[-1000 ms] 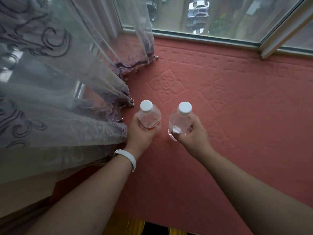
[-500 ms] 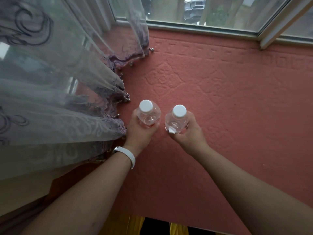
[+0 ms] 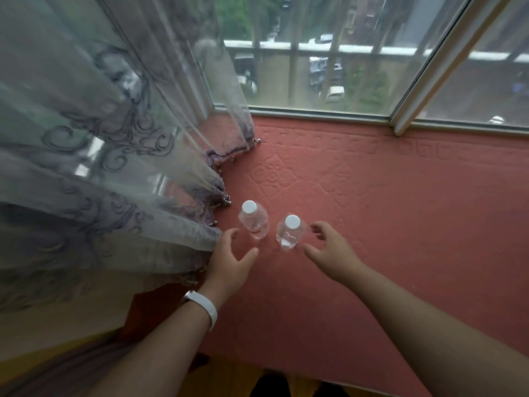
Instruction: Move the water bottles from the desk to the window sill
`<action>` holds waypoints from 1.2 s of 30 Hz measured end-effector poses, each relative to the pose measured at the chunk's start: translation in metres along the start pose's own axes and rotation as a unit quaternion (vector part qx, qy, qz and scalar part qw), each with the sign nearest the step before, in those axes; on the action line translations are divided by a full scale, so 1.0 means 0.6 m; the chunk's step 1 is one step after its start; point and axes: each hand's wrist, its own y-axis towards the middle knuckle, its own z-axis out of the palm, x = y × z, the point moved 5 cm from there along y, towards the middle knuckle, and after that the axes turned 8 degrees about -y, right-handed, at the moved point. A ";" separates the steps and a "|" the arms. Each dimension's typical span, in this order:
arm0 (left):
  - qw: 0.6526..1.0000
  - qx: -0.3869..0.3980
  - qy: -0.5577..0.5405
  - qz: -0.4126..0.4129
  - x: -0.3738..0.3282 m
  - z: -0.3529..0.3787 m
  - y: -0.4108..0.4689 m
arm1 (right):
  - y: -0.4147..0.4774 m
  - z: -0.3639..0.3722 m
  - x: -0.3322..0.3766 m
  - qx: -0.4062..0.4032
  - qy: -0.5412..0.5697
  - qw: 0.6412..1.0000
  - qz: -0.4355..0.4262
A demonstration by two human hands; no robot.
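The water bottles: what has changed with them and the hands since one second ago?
Both were let go. The left hand released the left bottle, the right hand the right bottle; both hands now hover open behind them. The bottles stay upright, side by side, on the window sill near the curtain.

The red embossed sill (image 3: 372, 202) carries two upright bottles (image 3: 254, 223) (white-capped) and a curtain hem (image 3: 220, 193).

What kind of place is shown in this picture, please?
Most likely an upper-floor room in a home: a wide, red-covered window sill, a sheer embroidered curtain, and a window looking down on parked cars.
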 end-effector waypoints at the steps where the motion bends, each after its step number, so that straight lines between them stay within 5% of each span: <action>1: 0.999 0.011 0.030 -0.005 -0.011 -0.006 -0.015 | -0.014 -0.015 0.003 0.002 -0.020 1.000 -0.003; 20: 0.932 0.018 0.297 0.209 -0.261 -0.002 -0.271 | -0.270 -0.232 0.045 -0.016 -0.295 0.948 -0.115; 36: 0.839 0.088 0.346 0.411 -0.305 0.023 -0.331 | -0.474 -0.224 0.025 -0.124 -0.311 0.942 -0.024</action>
